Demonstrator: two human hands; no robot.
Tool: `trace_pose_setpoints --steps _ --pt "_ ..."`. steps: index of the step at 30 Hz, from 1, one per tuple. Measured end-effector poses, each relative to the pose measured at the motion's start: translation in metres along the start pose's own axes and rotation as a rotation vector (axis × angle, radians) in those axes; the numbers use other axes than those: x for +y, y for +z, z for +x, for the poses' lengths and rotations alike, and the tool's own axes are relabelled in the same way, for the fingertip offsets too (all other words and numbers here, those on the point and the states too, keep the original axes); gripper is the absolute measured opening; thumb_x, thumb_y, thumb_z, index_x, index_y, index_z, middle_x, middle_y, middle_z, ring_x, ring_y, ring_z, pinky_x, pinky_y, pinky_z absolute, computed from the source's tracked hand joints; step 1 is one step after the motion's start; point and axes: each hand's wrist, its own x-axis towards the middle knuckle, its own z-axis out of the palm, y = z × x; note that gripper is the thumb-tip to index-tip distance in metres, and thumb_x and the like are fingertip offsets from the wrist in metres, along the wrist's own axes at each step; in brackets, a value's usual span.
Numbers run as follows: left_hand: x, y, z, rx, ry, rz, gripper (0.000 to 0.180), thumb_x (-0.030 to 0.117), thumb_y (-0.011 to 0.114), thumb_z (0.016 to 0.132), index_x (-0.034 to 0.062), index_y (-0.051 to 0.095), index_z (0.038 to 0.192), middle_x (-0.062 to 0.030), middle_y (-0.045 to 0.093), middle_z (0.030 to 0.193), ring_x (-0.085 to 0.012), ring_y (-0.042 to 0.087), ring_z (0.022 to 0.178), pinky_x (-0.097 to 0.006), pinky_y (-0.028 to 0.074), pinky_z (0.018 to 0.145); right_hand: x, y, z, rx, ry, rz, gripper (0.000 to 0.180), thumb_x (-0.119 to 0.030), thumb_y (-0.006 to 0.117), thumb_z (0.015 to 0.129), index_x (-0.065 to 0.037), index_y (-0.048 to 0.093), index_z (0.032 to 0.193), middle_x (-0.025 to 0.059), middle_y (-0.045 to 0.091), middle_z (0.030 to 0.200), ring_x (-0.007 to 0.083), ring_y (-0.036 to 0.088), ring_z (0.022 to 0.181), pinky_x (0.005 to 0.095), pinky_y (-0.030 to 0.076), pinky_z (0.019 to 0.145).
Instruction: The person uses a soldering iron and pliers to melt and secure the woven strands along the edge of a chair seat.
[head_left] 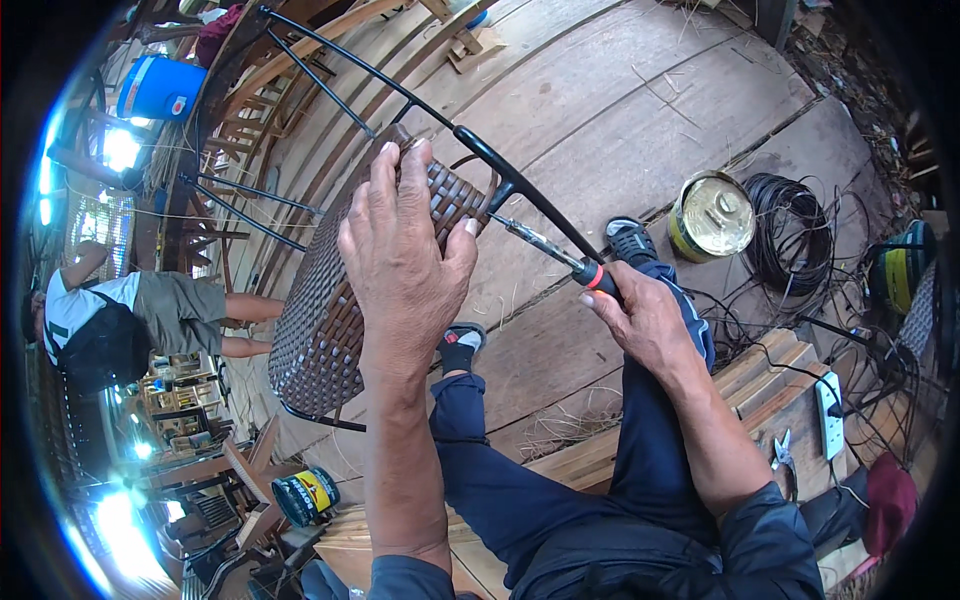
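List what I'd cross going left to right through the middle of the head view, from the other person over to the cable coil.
Seated person → woven chair panel → left hand gripping its top edge → screwdriver → right hand on the handle → round tin → coil of black cable.

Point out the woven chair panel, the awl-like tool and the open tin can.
Woven chair panel (320,330), head view, middle of the dark weave.
Awl-like tool (545,245), head view, its metal shaft.
Open tin can (712,213), head view, its shiny top face.
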Motion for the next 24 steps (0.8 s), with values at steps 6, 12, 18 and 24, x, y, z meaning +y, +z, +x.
trace_pose_setpoints --steps 6,12,18,24 --pt "0.0007 0.0008 0.0006 0.002 0.006 -0.015 0.071 0.021 0.066 0.078 0.0137 0.038 0.143 -0.0147 0.035 0.145 -0.0338 0.037 0.130 -0.053 0.026 0.108 -0.0002 -0.0010 -0.0004 0.011 -0.030 -0.017 0.030 -0.030 0.065 0.088 -0.002 0.055 0.088 0.0192 0.057 0.072 0.0390 0.059 0.070 0.0454 0.045 0.062" --pt "0.0010 -0.0018 -0.0002 0.001 -0.003 -0.010 0.071 0.021 0.065 0.078 0.0137 0.038 0.143 -0.0149 0.035 0.145 -0.0343 0.036 0.131 -0.053 0.026 0.108 0.0030 0.0026 -0.0006 0.021 -0.042 0.003 0.031 -0.030 0.066 0.089 -0.001 0.056 0.094 0.0151 0.050 0.067 0.0285 0.051 0.059 0.0376 0.042 0.057" --pt "0.0014 -0.0002 -0.0001 0.007 0.009 -0.022 0.071 0.021 0.066 0.078 0.0137 0.038 0.143 -0.0148 0.035 0.145 -0.0340 0.037 0.131 -0.053 0.026 0.108 -0.0001 -0.0002 0.0003 -0.001 -0.017 0.008 0.031 -0.031 0.064 0.088 -0.001 0.055 0.089 0.0199 0.057 0.072 0.0395 0.059 0.070 0.0455 0.045 0.062" --pt "-0.0005 -0.0001 -0.0004 0.006 0.005 -0.009 0.073 0.021 0.067 0.077 0.0140 0.037 0.144 -0.0148 0.035 0.145 -0.0337 0.037 0.130 -0.054 0.027 0.107 -0.0007 0.0001 0.0015 -0.024 -0.002 -0.007 0.031 -0.030 0.065 0.088 -0.001 0.055 0.089 0.0202 0.057 0.071 0.0394 0.059 0.070 0.0458 0.045 0.062"
